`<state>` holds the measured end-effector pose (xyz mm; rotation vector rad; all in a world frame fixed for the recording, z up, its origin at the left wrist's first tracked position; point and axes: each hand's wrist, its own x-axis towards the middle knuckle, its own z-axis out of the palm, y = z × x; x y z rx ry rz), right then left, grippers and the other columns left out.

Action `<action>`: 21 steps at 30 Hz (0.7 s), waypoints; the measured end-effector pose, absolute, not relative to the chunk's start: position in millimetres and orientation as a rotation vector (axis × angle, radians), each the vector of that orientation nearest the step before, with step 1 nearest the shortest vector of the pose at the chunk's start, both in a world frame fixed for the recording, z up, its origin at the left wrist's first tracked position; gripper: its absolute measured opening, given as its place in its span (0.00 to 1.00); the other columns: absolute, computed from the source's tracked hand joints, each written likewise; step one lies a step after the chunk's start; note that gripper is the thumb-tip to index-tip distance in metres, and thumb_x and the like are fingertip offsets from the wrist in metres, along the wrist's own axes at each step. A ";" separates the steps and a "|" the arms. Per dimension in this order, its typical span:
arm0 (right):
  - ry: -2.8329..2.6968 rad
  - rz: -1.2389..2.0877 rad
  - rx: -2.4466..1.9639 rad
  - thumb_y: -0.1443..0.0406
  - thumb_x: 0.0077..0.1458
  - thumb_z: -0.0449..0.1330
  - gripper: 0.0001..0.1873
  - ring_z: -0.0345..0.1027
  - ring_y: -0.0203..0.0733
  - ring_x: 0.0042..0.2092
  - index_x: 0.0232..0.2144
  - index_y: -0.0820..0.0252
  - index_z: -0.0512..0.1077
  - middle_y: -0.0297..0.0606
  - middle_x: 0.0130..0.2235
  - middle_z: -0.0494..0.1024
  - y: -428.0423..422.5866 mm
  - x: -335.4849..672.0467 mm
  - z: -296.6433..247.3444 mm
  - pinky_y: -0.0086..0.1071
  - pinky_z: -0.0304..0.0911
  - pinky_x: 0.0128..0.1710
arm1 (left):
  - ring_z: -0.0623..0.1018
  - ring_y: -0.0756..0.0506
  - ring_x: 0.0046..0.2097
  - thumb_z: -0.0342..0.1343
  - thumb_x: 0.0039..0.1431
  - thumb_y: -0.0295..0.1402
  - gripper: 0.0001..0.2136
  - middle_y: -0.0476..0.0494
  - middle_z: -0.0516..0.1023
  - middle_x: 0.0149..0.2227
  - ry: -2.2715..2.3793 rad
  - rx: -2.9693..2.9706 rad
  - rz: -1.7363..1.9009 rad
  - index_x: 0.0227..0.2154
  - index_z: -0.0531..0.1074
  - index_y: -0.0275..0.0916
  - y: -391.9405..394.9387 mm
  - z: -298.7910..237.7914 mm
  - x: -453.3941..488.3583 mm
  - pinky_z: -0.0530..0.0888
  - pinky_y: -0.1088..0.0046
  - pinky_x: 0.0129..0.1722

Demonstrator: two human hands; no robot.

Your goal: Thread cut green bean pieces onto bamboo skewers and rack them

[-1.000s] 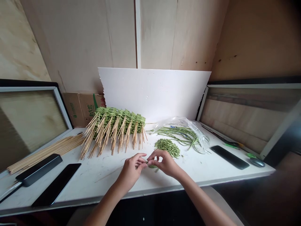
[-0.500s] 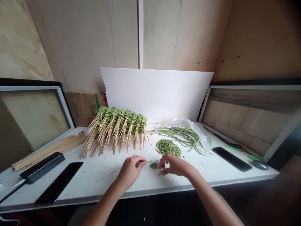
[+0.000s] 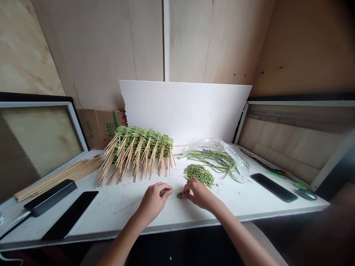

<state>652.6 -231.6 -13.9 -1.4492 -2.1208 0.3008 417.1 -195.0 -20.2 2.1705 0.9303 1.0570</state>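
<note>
Between the thumb and fingers of my left hand (image 3: pixel 155 197) is a short cut green stem piece (image 3: pixel 165 191), its tip poking out to the right. A faint thin stick (image 3: pixel 126 208) runs leftward from beneath this hand. My right hand (image 3: pixel 198 194) has its thumb and fingers closed at a small bunch of green stem pieces (image 3: pixel 179 194) on the table; the fingers partly cover the bunch. Just behind that hand lies a heap of loose cut green stem pieces (image 3: pixel 200 173), resembling garlic scape.
Skewers threaded with green pieces (image 3: pixel 141 142) are stacked at the back left, beside bare bamboo skewers (image 3: pixel 61 177). Long green stems (image 3: pixel 213 158) lie by a clear plastic bag (image 3: pixel 235 157). Phones (image 3: pixel 70 214) (image 3: pixel 274 187), a black box (image 3: pixel 50 197) and a mouse (image 3: pixel 307 194) flank the work area.
My right hand has moved slightly left, and its spread fingers have closed at the small bunch of green stem pieces. My left hand has stayed in place.
</note>
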 end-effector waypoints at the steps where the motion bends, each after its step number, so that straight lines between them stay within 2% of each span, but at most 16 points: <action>1: -2.115 0.293 -1.446 0.66 0.58 0.65 0.07 0.70 0.51 0.42 0.28 0.56 0.82 0.42 0.31 0.79 -231.4 651.5 -13.7 0.38 0.64 0.38 | 0.82 0.42 0.39 0.59 0.64 0.33 0.07 0.42 0.85 0.38 0.932 2.171 1.057 0.38 0.83 0.42 -195.1 -20.3 417.1 0.76 0.70 0.37; 4: -2.073 0.265 -1.424 0.62 0.65 0.59 0.13 0.70 0.50 0.41 0.31 0.57 0.81 0.43 0.32 0.79 -232.0 649.2 -8.7 0.38 0.64 0.39 | 0.82 0.42 0.39 0.59 0.64 0.32 0.07 0.43 0.85 0.39 0.930 2.169 1.057 0.39 0.83 0.42 -195.4 -20.5 417.0 0.77 0.69 0.38; 7: -2.011 0.332 -1.335 0.56 0.70 0.53 0.18 0.72 0.50 0.43 0.41 0.57 0.81 0.45 0.38 0.81 -235.6 645.5 1.2 0.40 0.66 0.42 | 0.83 0.42 0.41 0.60 0.63 0.31 0.06 0.42 0.85 0.40 0.908 2.144 1.072 0.40 0.82 0.42 -196.1 -21.0 417.8 0.78 0.68 0.40; 9: -1.997 0.450 -1.222 0.52 0.67 0.56 0.19 0.73 0.50 0.47 0.48 0.56 0.79 0.45 0.44 0.82 -238.9 642.0 7.6 0.39 0.67 0.44 | 0.83 0.42 0.42 0.62 0.62 0.30 0.07 0.42 0.85 0.41 0.882 2.114 1.098 0.42 0.81 0.42 -197.3 -20.7 418.9 0.79 0.67 0.42; 11: -1.989 0.538 -1.128 0.50 0.62 0.63 0.20 0.74 0.49 0.47 0.50 0.53 0.78 0.43 0.45 0.83 -241.5 638.9 11.7 0.37 0.68 0.44 | 0.83 0.42 0.42 0.63 0.61 0.30 0.08 0.41 0.85 0.42 0.850 2.089 1.130 0.44 0.81 0.41 -199.2 -19.6 420.0 0.80 0.66 0.43; 15: -1.918 0.458 -1.105 0.52 0.61 0.65 0.15 0.73 0.46 0.40 0.42 0.53 0.82 0.41 0.36 0.83 -242.6 637.0 14.0 0.37 0.67 0.40 | 0.83 0.41 0.41 0.64 0.61 0.33 0.09 0.41 0.85 0.40 0.850 2.070 1.174 0.43 0.80 0.41 -203.9 -15.1 421.1 0.80 0.65 0.43; 17: -1.926 0.381 -1.080 0.53 0.61 0.65 0.13 0.72 0.47 0.40 0.38 0.54 0.82 0.41 0.35 0.82 -242.6 636.9 14.4 0.38 0.67 0.40 | 0.83 0.41 0.41 0.65 0.61 0.34 0.08 0.41 0.85 0.40 0.844 2.090 1.188 0.43 0.81 0.41 -205.4 -13.0 421.0 0.80 0.66 0.43; 21: -1.993 0.306 -1.008 0.57 0.62 0.65 0.08 0.69 0.49 0.41 0.38 0.53 0.82 0.42 0.34 0.81 -243.9 633.2 14.7 0.42 0.67 0.42 | 0.82 0.41 0.41 0.64 0.63 0.35 0.06 0.41 0.84 0.39 0.811 2.153 1.193 0.40 0.82 0.42 -206.4 -9.9 420.1 0.78 0.66 0.43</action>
